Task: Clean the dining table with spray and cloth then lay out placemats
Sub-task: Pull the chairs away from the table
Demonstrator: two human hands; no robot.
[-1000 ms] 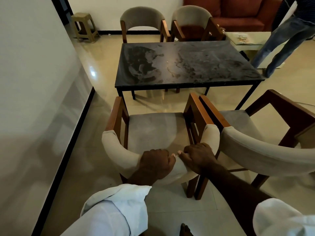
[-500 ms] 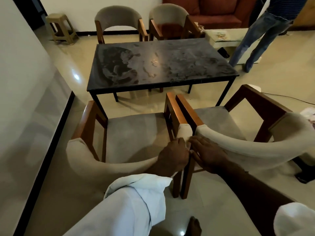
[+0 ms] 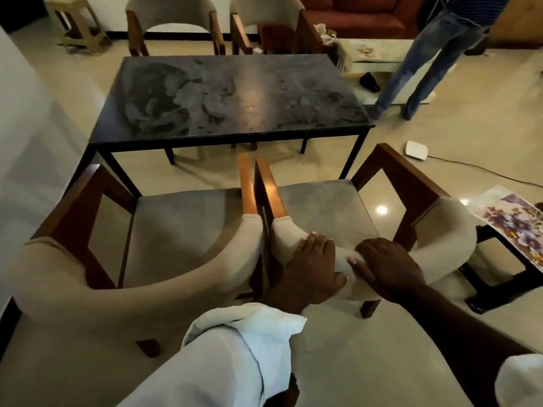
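At the lower centre of the frame, the left hand (image 3: 313,267) is laid flat, fingers extended and held together, over the padded beige backrest of the right-hand chair (image 3: 323,207). Just beside it, the right hand (image 3: 388,267) is curled over the same backrest, gripping the padding. White rolled-up sleeves (image 3: 244,345) are seen on both arms at the bottom edge. A matching chair (image 3: 182,227) stands just to the left, the two wooden armrests almost touching. Beyond both chairs, across the upper middle of the frame, the dark dining table (image 3: 232,98) is seen, its top streaked and smeared. A floral placemat (image 3: 511,218) rests on a small dark side table (image 3: 499,295) at the right edge. Another person's jeans-clad legs (image 3: 423,60) are seen at the upper right.
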